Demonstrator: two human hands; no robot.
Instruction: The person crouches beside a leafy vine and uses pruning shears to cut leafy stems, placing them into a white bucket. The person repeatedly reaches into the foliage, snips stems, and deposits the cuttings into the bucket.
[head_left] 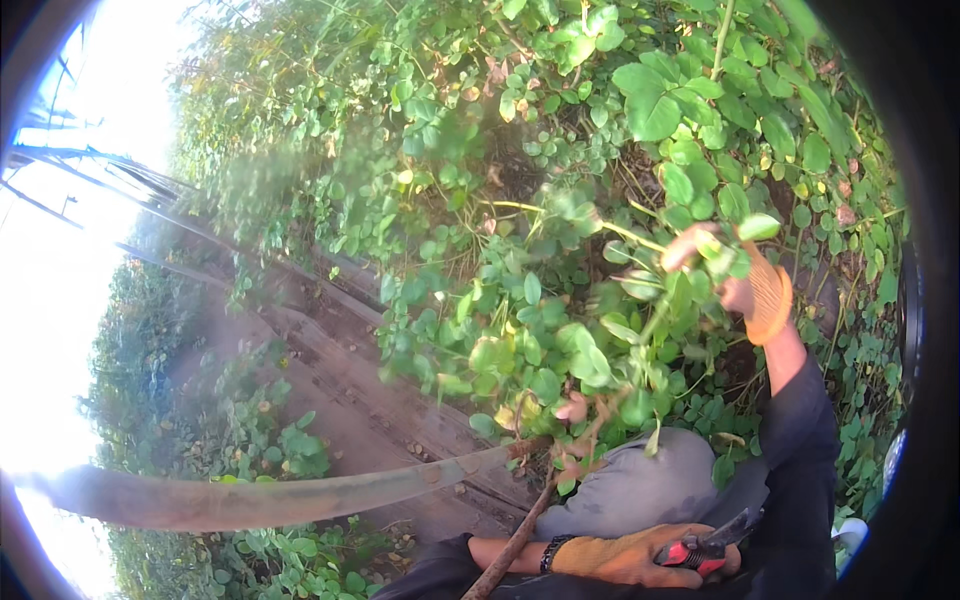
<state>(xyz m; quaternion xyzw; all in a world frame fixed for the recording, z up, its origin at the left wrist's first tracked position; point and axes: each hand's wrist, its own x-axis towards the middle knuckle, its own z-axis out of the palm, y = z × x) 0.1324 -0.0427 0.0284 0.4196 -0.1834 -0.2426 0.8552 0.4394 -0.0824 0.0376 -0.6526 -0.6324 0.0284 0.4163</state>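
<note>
Left hand point(625, 556), orange-gloved, wraps round red-handled pruners point(694, 556) beside grey-clad knee point(640, 482); right hand point(745, 287), leaf-screened, closes on leafy stem point(630, 235).

matt cloth trousers point(640, 485), smooth leaves point(655, 115), knitted glove point(610, 557), plastic-handled pruner point(690, 557)

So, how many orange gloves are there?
2: one orange fabric glove on the left hand, which holds a red-and-black tool; another glove on the right hand, among green leaves.
</note>
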